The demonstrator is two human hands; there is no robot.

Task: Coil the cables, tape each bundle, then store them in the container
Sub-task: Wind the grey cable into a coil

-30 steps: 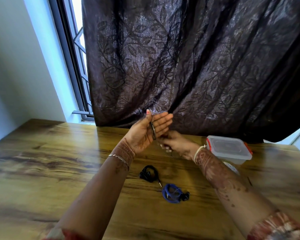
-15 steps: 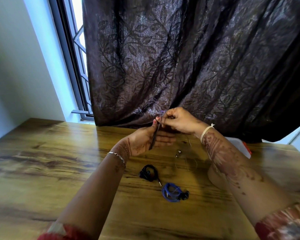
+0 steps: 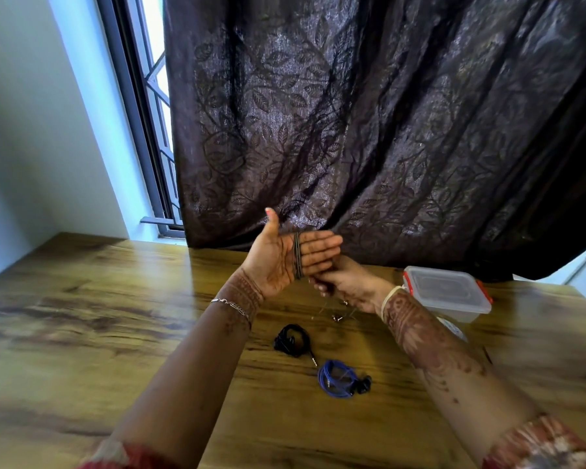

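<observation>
At the centre of the frame the left hand is held flat and open, palm up, thumb raised, with a dark cable looped in several turns around its four fingers. The right hand sits just below and to the right of those fingertips, fingers curled; it seems to pinch the cable's free tail, though the strand there is too thin and blurred to confirm. Lower centre, a coiled black cable and a coiled blue cable lie on the wooden table. The lidded container stands at right, near the curtain.

The likely risk is slack: if the right hand eases tension, the loops could slide off the straight fingers and spring apart before any tape goes on.
</observation>
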